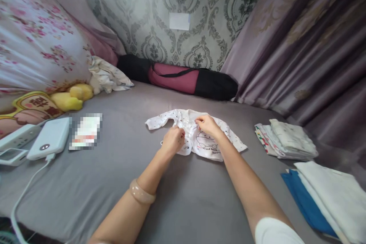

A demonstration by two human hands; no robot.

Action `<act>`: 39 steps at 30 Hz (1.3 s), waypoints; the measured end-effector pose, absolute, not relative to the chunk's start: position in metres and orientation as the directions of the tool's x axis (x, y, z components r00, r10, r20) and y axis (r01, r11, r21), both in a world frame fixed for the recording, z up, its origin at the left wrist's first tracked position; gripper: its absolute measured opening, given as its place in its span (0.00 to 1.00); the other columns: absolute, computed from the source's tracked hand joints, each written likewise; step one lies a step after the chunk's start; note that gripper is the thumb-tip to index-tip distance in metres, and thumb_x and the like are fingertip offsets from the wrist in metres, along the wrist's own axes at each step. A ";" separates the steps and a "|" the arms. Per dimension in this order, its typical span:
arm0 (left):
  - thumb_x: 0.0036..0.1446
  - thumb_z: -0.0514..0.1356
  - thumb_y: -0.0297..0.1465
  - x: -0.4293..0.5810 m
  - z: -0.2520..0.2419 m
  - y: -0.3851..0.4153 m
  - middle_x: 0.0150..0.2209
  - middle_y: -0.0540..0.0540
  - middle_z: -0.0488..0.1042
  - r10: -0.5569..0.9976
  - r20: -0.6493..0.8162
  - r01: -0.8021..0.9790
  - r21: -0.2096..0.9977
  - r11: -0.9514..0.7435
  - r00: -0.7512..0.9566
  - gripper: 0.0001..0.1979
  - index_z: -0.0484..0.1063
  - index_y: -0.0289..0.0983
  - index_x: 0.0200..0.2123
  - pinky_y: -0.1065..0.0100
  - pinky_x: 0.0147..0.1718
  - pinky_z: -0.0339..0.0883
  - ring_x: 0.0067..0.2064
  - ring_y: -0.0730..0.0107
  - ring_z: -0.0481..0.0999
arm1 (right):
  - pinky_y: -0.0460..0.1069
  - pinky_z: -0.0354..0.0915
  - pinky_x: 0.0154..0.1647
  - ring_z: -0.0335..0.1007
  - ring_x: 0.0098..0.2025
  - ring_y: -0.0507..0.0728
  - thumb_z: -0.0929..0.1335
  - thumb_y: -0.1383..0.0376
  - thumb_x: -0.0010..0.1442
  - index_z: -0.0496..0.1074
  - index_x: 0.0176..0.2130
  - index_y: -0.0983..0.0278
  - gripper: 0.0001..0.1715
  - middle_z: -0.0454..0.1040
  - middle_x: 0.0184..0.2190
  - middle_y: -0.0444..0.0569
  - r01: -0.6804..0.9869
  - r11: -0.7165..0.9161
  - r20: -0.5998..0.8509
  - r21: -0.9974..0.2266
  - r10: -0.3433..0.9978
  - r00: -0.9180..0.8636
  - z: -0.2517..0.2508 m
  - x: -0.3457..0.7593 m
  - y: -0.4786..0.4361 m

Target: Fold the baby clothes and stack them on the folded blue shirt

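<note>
A small white baby shirt [197,141] with tiny dark prints, a cartoon outline and red and black lettering lies spread on the grey bed sheet [120,183]. Its sleeves reach out to both sides. My left hand [174,140] is closed at the left front panel, fingers pinched on the fabric, and covers part of it. Near the neckline, my right hand [208,125] pinches the cloth between thumb and fingers. A light bangle [142,191] circles my left forearm.
Folded clothes [286,139] and a white and blue pile [328,194] lie at right. At left are a white power bank [50,137] with a cable, a power strip [17,137] and yellow plush toys [67,101]. A long maroon-black bag [174,78] lies along the wall.
</note>
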State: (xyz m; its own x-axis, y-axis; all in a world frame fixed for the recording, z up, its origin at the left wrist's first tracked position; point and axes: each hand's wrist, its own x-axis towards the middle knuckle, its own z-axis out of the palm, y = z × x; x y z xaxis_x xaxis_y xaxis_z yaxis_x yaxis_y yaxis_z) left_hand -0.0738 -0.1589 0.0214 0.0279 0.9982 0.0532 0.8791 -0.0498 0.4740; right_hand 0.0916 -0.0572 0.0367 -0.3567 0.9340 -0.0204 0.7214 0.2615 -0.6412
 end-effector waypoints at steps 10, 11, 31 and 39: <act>0.61 0.50 0.25 -0.061 -0.004 -0.161 0.43 0.36 0.73 0.945 0.212 0.857 0.406 -0.317 0.249 0.12 0.73 0.33 0.38 0.58 0.51 0.66 0.50 0.57 0.70 | 0.44 0.54 0.19 0.60 0.17 0.50 0.68 0.63 0.53 0.75 0.27 0.65 0.08 0.63 0.12 0.40 0.864 0.140 -0.303 -0.483 0.900 -0.315 0.025 0.053 -0.009; 0.61 0.49 0.25 -0.060 -0.005 -0.161 0.45 0.35 0.72 0.938 0.217 0.844 0.415 -0.340 0.271 0.12 0.72 0.32 0.41 0.58 0.54 0.64 0.53 0.57 0.69 | 0.44 0.54 0.20 0.60 0.17 0.50 0.68 0.63 0.53 0.75 0.27 0.65 0.08 0.62 0.12 0.39 0.867 0.141 -0.315 -0.477 0.894 -0.319 0.026 0.054 -0.007; 0.65 0.49 0.41 -0.048 -0.013 -0.156 0.67 0.40 0.55 0.986 0.011 0.890 0.428 -0.157 0.168 0.24 0.63 0.44 0.61 0.41 0.64 0.41 0.69 0.45 0.48 | 0.46 0.67 0.39 0.76 0.36 0.54 0.58 0.63 0.68 0.71 0.46 0.64 0.16 0.76 0.44 0.52 0.837 0.151 0.021 -0.526 0.986 -0.165 0.003 0.074 -0.024; 0.61 0.53 0.33 -0.050 -0.003 -0.153 0.61 0.43 0.65 0.988 0.114 0.858 0.493 -0.145 0.102 0.19 0.69 0.46 0.56 0.49 0.60 0.53 0.63 0.52 0.59 | 0.47 0.65 0.46 0.74 0.41 0.54 0.62 0.68 0.64 0.71 0.51 0.63 0.17 0.74 0.48 0.52 0.861 0.270 -0.021 -0.432 0.951 -0.309 0.011 0.099 -0.029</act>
State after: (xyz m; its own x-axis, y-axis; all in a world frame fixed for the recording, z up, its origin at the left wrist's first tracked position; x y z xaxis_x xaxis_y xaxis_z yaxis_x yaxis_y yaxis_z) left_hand -0.0503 -0.1533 -0.0029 0.1019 0.9883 0.1138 0.8577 -0.1452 0.4932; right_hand 0.0992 -0.0290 0.0112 -0.3088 0.9509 -0.0208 0.8606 0.2699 -0.4319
